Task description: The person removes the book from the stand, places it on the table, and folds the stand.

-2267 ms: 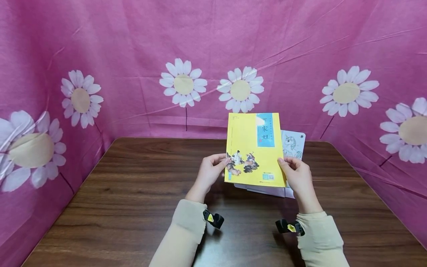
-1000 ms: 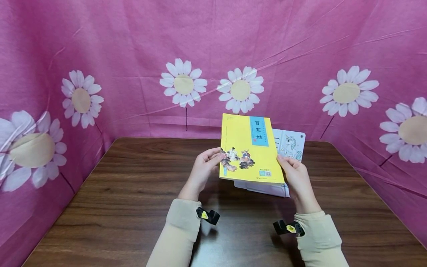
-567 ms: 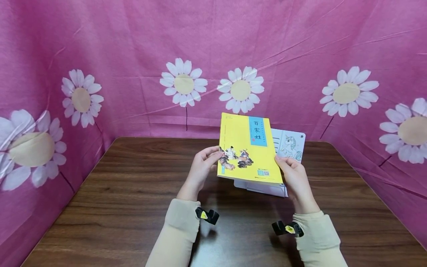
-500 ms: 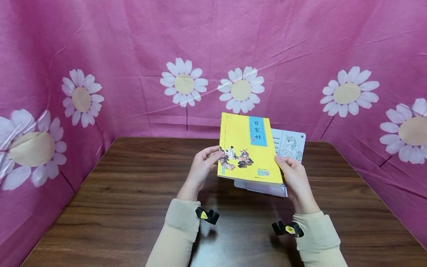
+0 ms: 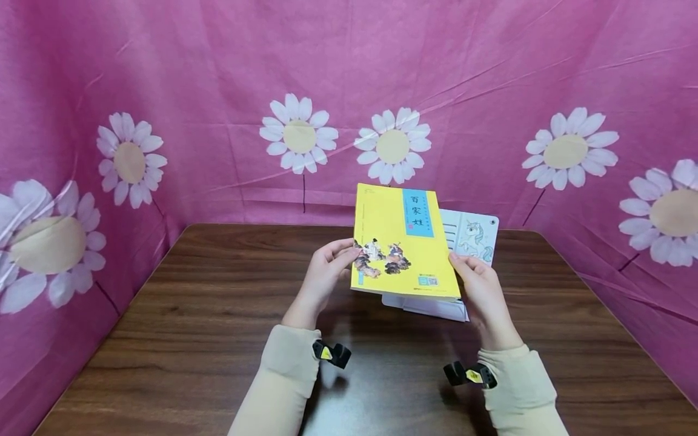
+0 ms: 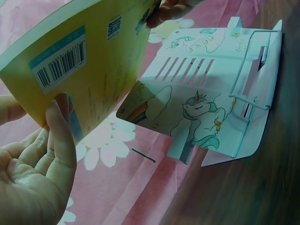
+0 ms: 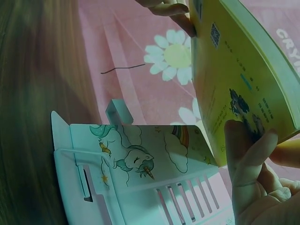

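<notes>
A yellow paperback book (image 5: 403, 251) with a blue title panel is held up in front of a white bookstand (image 5: 475, 237). My left hand (image 5: 322, 275) grips the book's left edge, thumb on the front cover and fingers behind. At the lower right edge, my right hand (image 5: 482, 293) pinches it the same way. In the left wrist view the back cover shows a barcode, and the bookstand (image 6: 201, 112) stands apart from the book. Unicorn drawings, slots and a wire holder mark the bookstand (image 7: 136, 157) in the right wrist view. Much of it is hidden behind the book in the head view.
The bookstand stands on a dark wood-grain table (image 5: 218, 303). A pink cloth (image 5: 229, 72) printed with white daisies hangs behind the table and along both sides. Each wrist carries a small black camera mount (image 5: 334, 354).
Both hands have moved the book a little to the left, and its top has tipped away so the bottom page edge shows. More of the bookstand is now visible on the right.
</notes>
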`<state>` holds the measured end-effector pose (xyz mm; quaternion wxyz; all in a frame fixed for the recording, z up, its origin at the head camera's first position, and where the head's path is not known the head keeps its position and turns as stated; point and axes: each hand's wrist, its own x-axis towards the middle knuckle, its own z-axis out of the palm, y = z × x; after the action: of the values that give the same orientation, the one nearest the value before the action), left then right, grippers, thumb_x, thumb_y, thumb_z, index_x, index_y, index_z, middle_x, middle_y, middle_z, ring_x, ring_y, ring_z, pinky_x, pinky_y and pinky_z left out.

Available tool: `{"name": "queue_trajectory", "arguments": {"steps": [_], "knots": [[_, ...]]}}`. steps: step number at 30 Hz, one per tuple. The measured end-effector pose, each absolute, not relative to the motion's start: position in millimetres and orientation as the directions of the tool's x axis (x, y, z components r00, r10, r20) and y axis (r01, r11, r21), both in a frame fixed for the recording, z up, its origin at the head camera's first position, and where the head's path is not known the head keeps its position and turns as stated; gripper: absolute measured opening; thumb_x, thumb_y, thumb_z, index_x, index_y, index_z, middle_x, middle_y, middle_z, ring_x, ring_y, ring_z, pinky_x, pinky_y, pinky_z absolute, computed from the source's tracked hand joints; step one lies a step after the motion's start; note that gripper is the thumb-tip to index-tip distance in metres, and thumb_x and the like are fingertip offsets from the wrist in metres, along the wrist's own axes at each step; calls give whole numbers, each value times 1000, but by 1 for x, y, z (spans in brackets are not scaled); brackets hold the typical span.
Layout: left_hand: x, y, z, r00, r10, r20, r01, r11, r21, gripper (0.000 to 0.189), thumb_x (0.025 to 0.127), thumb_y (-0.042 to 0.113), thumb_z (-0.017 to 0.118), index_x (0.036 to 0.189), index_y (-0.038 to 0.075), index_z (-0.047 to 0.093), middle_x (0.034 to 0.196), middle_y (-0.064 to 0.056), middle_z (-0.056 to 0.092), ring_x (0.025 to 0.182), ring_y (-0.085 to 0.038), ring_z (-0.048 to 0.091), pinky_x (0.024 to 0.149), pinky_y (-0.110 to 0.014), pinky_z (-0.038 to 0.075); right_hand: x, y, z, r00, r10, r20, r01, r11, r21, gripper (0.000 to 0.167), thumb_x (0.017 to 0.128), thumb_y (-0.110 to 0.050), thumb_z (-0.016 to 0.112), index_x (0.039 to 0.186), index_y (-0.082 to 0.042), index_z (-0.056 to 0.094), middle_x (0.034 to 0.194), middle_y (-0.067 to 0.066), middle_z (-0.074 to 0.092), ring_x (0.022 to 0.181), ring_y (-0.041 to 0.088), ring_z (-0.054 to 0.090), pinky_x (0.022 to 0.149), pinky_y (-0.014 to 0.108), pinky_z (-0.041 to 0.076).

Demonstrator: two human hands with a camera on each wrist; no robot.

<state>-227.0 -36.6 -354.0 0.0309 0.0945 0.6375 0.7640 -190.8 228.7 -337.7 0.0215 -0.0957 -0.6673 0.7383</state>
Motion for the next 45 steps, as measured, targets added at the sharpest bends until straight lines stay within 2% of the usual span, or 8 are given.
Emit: {"name": "queue_trajectory", "arguments": {"steps": [2,5,9,12,22,30,45], "knots": [[-226,-38,-353,-980,171,105,74,-179,981,39,97,11,59,131,-6,58,121,-26,67,80,-5,67,72,-24,56,-190,228,-337,-983,149,-110,95,-108,-990,17,101,-29,56,93,-17,65,76,-12,71,69,2,67,63,17,56],[-225,-41,-352,-977,182,109,78,-170,982,40,97,10,57,133,-7,56,123,-27,65,82,-3,67,72,-23,56,-189,227,-336,-986,129,-108,97,-92,-991,21,101,-30,56,104,-11,63,80,-13,71,72,2,68,65,18,57],[-221,-46,-350,-975,193,112,81,-162,984,40,98,9,55,134,-9,53,126,-28,63,83,-2,66,71,-22,55,-188,224,-335,-988,113,-104,98,-53,-994,40,102,-30,55,125,2,56,81,-14,71,75,1,68,67,19,57],[-219,-50,-350,-975,192,110,82,-151,985,40,98,8,54,134,-10,53,126,-29,63,82,-2,65,69,-21,53,-188,222,-335,-989,110,-101,97,-35,-995,48,102,-29,54,132,8,51,81,-15,71,76,1,68,68,19,57],[-216,-59,-351,-977,186,108,87,-115,990,38,97,7,56,132,-10,54,125,-28,64,79,-1,65,68,-21,52,-186,216,-334,-994,66,-89,89,3,-996,51,103,-24,52,137,14,46,84,-15,72,78,0,67,68,18,55],[-212,-69,-353,-982,177,72,58,-83,995,39,98,9,56,133,-8,54,125,-25,65,79,-1,65,68,-20,52,-182,211,-333,-996,41,-82,84,45,-995,52,103,-26,52,138,12,47,86,-15,72,74,3,65,50,19,43],[-206,-80,-356,-981,185,66,59,-42,997,39,98,9,56,134,-8,53,126,-28,63,81,-2,65,70,-24,53,-181,203,-334,-997,12,-72,73,121,-990,48,103,-24,51,137,10,50,86,-13,71,73,4,62,51,20,44]]}}
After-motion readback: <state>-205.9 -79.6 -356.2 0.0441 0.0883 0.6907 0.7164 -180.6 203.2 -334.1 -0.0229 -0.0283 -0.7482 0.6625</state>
